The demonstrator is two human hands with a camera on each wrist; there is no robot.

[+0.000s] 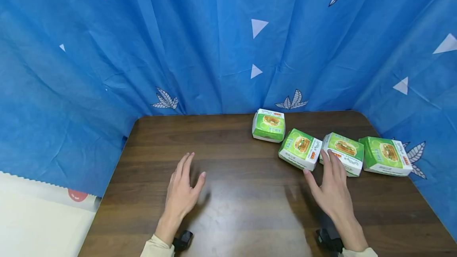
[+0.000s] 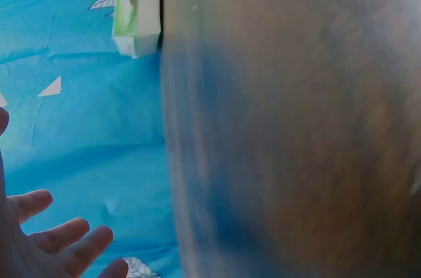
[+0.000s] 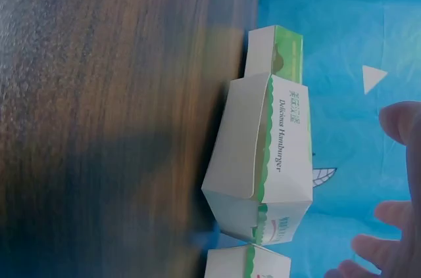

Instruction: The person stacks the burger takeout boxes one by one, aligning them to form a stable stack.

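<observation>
Just beyond the right grip (image 1: 333, 189), burger boxes (image 1: 300, 148)

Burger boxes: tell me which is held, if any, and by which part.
Nothing is held: the left hand and right hand, fingers extended, grip none of the boxes.

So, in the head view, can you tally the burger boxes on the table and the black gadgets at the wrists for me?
Green-and-white burger boxes: 4
Black wrist gadgets: 2
Total: 6
</observation>
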